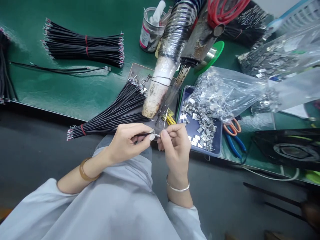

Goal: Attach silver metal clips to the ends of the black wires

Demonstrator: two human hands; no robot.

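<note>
My left hand (128,141) is closed in a pinch around the end of a thin black cable (143,135), held just above my lap. My right hand (175,146) is pinched too, fingertips meeting the left hand's at a tiny silver metal part (157,135) on the cable's tip. A bundle of black cables (112,115) tied with a red band lies fanned out right behind my left hand. A blue tray (218,146) of small metal shells sits just beyond my right hand.
A foil-wrapped tube (166,63) and a soldering fixture stand behind the hands. Two more cable bundles (82,45) lie on the green mat (75,90) at the back left. Plastic bags of metal shells (225,93), orange-handled scissors (233,128) and a jar (150,31) are nearby.
</note>
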